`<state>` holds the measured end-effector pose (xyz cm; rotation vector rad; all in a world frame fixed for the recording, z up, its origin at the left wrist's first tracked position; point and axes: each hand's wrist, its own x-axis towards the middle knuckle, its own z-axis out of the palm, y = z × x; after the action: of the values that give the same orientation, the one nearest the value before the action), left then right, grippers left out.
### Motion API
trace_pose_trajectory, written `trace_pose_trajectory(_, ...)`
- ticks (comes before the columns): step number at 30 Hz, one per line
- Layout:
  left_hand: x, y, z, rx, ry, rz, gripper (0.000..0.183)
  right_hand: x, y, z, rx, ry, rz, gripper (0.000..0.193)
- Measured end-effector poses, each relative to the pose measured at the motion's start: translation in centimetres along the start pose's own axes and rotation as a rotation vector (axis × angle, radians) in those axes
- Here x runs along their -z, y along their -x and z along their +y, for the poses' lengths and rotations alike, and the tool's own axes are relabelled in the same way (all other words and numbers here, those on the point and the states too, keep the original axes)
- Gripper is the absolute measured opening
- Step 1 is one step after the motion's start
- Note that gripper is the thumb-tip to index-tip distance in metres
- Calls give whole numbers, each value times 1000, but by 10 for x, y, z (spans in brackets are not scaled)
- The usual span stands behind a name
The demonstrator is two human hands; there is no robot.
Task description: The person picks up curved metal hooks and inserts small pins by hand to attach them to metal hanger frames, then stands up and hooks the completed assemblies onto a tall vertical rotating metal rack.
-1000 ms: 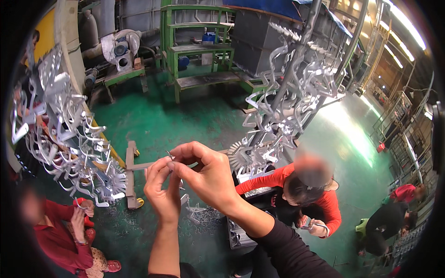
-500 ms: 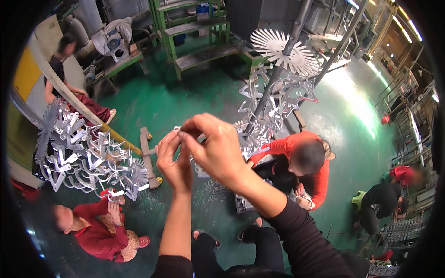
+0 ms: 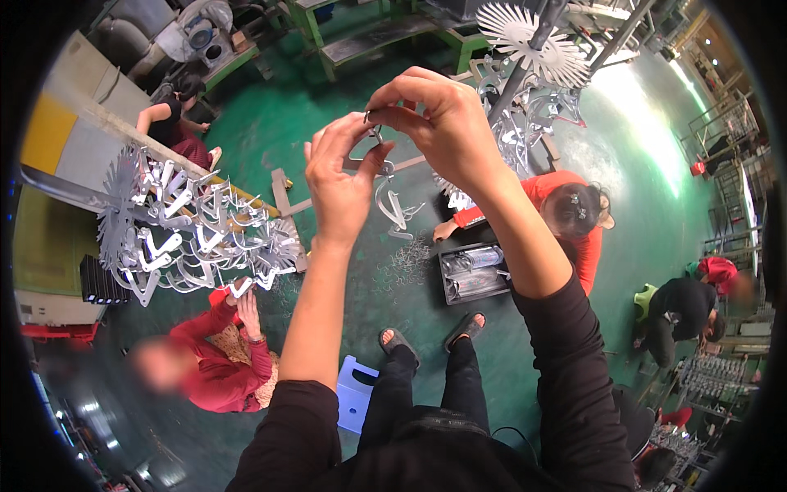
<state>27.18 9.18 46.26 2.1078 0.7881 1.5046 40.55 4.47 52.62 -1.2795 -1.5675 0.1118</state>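
- Moved vs. 0.5 s ago: L hand (image 3: 340, 182), R hand (image 3: 455, 127), both higher in view.
- Thin metal pc. (image 3: 377, 134): 1, beyond/L of crate (image 3: 443, 279); fingertips of both clamped on it.
- Curved bracket (image 3: 392, 205): below hands, beyond crate; attachment unclear.
- Rack disc (image 3: 115, 217), L of crate: hung brackets (image 3: 168, 243) adjacent, approx. full; held pc. apparently mid-handling, unhung.

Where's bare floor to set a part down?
Bare: green floor ahead, between the left cluster of metal parts and the green bench. Another: between the orange-sleeved co-worker and the lime stool. Crowded: floor left of the black crate, where loose wire pieces lie; also just under the left hand, where a bent metal part seems to hang.
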Motion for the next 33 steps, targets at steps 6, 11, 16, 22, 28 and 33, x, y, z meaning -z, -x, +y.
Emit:
trace_pose_trajectory(6,15,-23,0,-122,-191,-141,23,-1,-3,3,-8,-7,11,10)
trace_pose_trajectory(11,18,-34,2,-136,-179,-240,16,1,-5,11,18,-30,12,10)
trace_pose_trajectory(16,20,-49,2,-111,-191,-329,13,9,-17,19,33,-41,-48,11)
trace_pose_trajectory(22,8,-63,-6,-75,-203,-329,13,16,-34,38,114,69,-92,8)
trace_pose_trajectory(28,-9,-77,-13,-124,-235,-268,20,27,-57,43,204,177,-100,9)
trace_pose_trajectory(33,-37,-91,-5,-75,-181,-61,26,34,-67,58,101,300,-78,10)
